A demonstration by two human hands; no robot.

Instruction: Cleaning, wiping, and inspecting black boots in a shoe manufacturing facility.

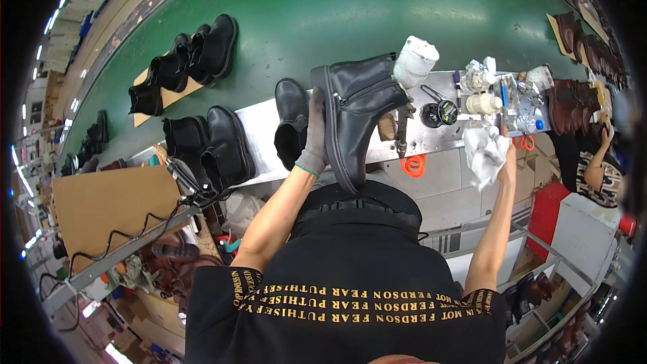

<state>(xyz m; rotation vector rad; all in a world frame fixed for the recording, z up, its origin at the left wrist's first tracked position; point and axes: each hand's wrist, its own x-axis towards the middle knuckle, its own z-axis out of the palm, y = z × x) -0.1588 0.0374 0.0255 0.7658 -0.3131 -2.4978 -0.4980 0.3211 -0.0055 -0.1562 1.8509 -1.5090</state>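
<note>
Head | left grip (315, 136) holding boot (360, 104) | right grip (507, 155) holding cloth (484, 155) | pale bottle (481, 104), contents unclear

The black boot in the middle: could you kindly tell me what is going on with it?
The gloved left hand holds the boot up by its sole. The right hand holds a white cloth off to the side, near a white bottle. Other boots sit on the green table.

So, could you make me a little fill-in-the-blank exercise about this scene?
1. The glove on the left hand is coloured ____.
2. The boot in that hand closes with a side ____.
3. The cloth at the right hand is coloured ____.
4. The broad surface beyond is coloured ____.

Missing words: grey; zip; white; green.
</note>
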